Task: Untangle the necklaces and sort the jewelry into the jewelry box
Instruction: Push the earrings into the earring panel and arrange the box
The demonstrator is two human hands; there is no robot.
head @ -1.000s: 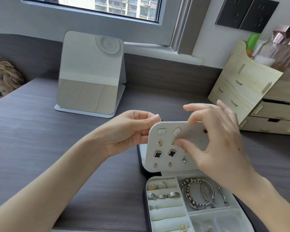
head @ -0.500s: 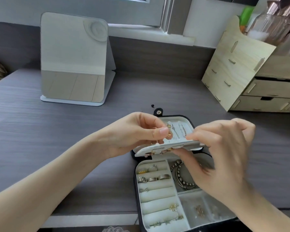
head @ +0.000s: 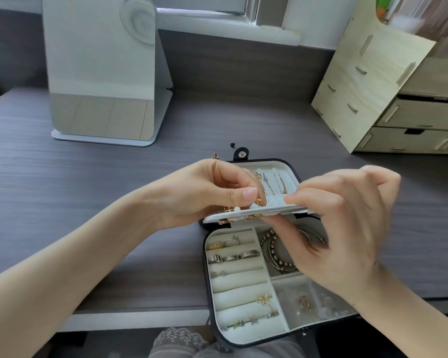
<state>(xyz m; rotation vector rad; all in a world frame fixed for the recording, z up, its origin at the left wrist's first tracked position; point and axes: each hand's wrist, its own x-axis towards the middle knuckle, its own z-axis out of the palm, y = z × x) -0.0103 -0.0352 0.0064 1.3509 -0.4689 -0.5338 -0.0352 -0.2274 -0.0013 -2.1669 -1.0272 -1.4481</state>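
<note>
Jewelry box lies open at the tabletop's near edge. The earring panel is held almost flat above it.

Left hand: thumb and fingers pinch a small gold fitting on the panel's upper face.

Right hand: pinches the panel's right edge.

Judgement: brace the panel and work the fitting straight, without twisting.

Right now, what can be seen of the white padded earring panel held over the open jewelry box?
The white padded earring panel is a flat flap, seen almost edge-on and tilted near level above the open dark jewelry box. Gold and clear earring backs stick up from its top; earring fronts peek below its edge. The left hand pinches one gold back, and the right hand grips its right end.
</note>
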